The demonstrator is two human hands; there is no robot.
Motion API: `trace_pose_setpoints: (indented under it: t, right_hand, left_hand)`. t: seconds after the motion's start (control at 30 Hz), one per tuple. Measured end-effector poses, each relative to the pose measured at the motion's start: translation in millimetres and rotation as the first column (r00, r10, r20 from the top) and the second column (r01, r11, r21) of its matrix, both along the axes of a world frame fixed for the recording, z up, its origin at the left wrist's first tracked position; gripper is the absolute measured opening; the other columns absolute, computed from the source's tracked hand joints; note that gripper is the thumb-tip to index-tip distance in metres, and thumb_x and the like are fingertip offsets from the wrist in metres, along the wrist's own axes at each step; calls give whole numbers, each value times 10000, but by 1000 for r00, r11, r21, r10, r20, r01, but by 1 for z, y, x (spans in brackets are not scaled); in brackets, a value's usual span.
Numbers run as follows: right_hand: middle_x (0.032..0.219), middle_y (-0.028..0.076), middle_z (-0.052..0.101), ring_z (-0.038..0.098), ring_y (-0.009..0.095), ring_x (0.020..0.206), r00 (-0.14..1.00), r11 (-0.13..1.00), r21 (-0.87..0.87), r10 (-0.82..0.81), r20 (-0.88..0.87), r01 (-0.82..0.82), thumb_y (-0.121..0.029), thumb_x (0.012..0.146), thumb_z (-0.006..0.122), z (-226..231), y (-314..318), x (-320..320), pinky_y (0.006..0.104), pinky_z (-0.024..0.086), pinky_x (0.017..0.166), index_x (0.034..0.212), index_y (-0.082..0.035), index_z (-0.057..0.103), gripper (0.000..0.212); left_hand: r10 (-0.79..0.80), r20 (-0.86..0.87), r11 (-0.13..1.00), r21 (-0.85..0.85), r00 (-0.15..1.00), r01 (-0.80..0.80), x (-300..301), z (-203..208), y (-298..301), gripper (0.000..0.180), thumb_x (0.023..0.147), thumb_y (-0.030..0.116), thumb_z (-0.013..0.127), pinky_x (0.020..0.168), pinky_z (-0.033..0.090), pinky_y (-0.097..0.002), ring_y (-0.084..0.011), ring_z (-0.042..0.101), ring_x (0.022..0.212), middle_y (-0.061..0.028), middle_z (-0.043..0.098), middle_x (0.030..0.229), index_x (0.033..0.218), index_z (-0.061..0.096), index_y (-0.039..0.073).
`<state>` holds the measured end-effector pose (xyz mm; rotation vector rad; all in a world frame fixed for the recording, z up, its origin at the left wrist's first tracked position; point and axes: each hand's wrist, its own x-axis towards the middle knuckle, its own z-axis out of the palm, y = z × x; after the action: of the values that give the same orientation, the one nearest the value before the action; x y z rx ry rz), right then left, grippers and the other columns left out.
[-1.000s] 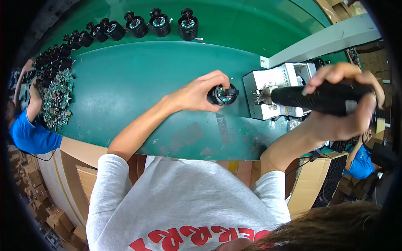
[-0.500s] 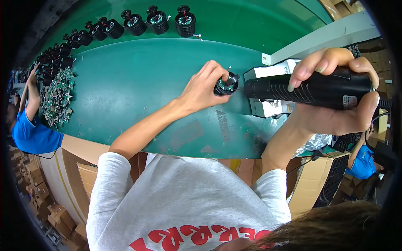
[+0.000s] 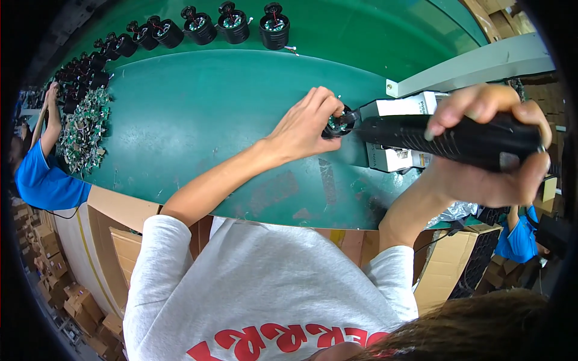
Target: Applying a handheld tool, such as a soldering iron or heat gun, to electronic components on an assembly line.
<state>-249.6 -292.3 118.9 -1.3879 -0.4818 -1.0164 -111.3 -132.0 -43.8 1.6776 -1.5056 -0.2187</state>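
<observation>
My left hand (image 3: 304,123) is closed round a small black cylindrical housing (image 3: 338,131) on the green table. A green circuit board shows in its open top, partly covered by my fingers. A black electric screwdriver (image 3: 415,133) lies in the grip of my right hand (image 3: 472,179), roughly level above the tabletop. Its front end points left at the housing and overlaps the housing's right side in the picture. Whether the bit touches the housing I cannot tell.
Several similar black housings (image 3: 274,35) with boards and wires line the far side. Loose circuit boards (image 3: 84,132) lie heaped at the left, near a person in blue (image 3: 51,180). A white box-like thing (image 3: 391,108) stands behind the screwdriver, below a metal bar (image 3: 475,63).
The view has shifted slightly. My left hand and the housing sit a little further right in the picture, and the screwdriver in my right hand has tilted slightly.
</observation>
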Motion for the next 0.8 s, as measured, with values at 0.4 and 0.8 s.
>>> trace_pose_setpoints:
  t: [0.4,0.8]
  right_hand:
    - [908,198,622,646,301,656,997,997,-50,-62,-36,60,-475,993,296,4,-8,-6,327,514,448,1227,-38,565,564]
    - [876,199,616,627,289,605,999,999,14,-41,-16,41,-454,1003,316,-3,-4,6,329,504,440,1198,-46,555,512]
  left_hand:
    - [-9,69,994,110,998,2,-3,14,-12,410,697,125,761,762,456,-372,-258,526,839,-57,492,981,999,487,92]
    - [-5,92,994,108,996,-4,-1,14,-13,409,689,141,762,767,448,-364,-256,524,844,-57,495,979,987,487,92]
